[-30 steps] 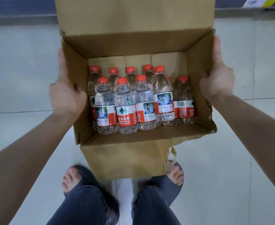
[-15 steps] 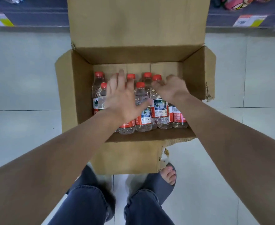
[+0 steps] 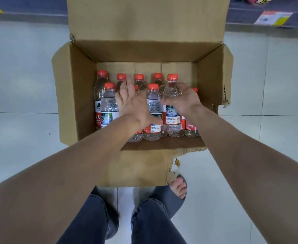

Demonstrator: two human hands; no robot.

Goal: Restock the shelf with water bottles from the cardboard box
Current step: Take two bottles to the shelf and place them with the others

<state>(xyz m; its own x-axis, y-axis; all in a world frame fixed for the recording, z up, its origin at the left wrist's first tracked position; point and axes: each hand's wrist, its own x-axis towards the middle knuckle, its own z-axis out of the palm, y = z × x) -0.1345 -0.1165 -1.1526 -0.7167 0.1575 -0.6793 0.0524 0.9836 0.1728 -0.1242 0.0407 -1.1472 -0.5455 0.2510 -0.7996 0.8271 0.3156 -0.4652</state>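
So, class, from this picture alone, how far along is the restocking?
Done: the cardboard box stands open on the floor. In hand: the right hand grips one water bottle by its shoulder; the left hand reaches, fingers straight, over the other bottles. Left: nearly everything. No bottle is out of the box or seen on the shelf.

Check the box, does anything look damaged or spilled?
Yes. The box has a torn, ragged near right corner, and its right flap is frayed along the lower edge. The bottles stand upright, with no spill showing.
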